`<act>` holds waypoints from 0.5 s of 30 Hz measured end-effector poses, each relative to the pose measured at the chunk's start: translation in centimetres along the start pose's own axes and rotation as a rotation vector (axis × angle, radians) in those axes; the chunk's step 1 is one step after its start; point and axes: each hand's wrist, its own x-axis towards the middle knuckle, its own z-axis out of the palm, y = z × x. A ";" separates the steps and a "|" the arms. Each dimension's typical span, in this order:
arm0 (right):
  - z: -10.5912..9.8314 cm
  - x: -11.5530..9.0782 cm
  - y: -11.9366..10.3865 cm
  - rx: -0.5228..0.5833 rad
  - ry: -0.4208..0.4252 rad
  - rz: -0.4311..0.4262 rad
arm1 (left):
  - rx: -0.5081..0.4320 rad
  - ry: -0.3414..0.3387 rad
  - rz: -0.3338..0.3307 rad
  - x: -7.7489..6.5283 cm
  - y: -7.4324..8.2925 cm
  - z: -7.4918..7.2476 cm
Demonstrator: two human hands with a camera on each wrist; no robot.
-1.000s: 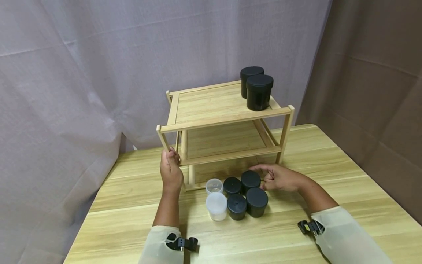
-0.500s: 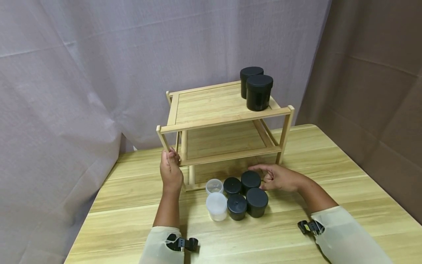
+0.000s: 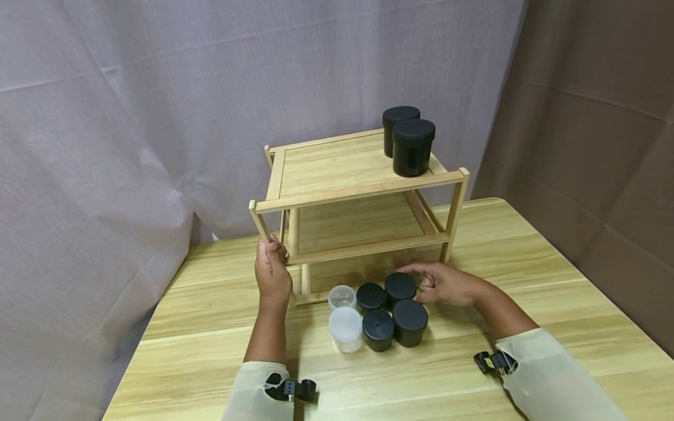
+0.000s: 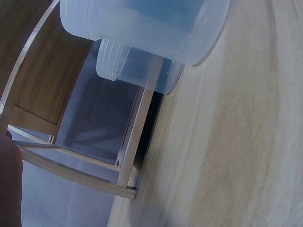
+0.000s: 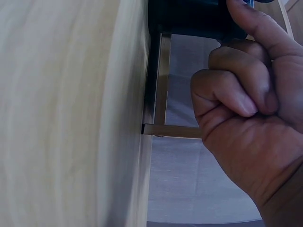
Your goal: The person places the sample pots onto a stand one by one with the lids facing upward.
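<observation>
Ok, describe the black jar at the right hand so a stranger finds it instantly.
Start at the wooden rack. On the table before it stand six containers, two clear and four black. The black jar is at back right, set apart by the right hand touching it.

Table: pale wood grain, lengthwise streaks, far-right corner rounded [image 3: 195, 327]. Grey cloth [image 3: 158, 117] hangs behind table and down its left side, wrinkled, creased. Brown cloth [image 3: 595, 134] along table's right, faint creases, darker than grey. Soft sheen on table's front part.
</observation>
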 end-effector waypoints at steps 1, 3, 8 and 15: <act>0.0 0.0 0.0 0.002 0.002 0.000 | 0.001 -0.002 0.000 0.0 0.0 0.0; 0.0 0.0 0.0 0.002 0.004 -0.002 | 0.003 -0.005 0.001 0.0 0.1 0.0; 0.0 -0.1 -0.1 -0.015 0.006 -0.008 | 0.002 -0.002 0.001 0.0 0.1 -0.1; -0.2 -0.3 -0.4 -0.018 0.023 -0.012 | -0.009 -0.002 -0.004 0.1 -0.1 -0.1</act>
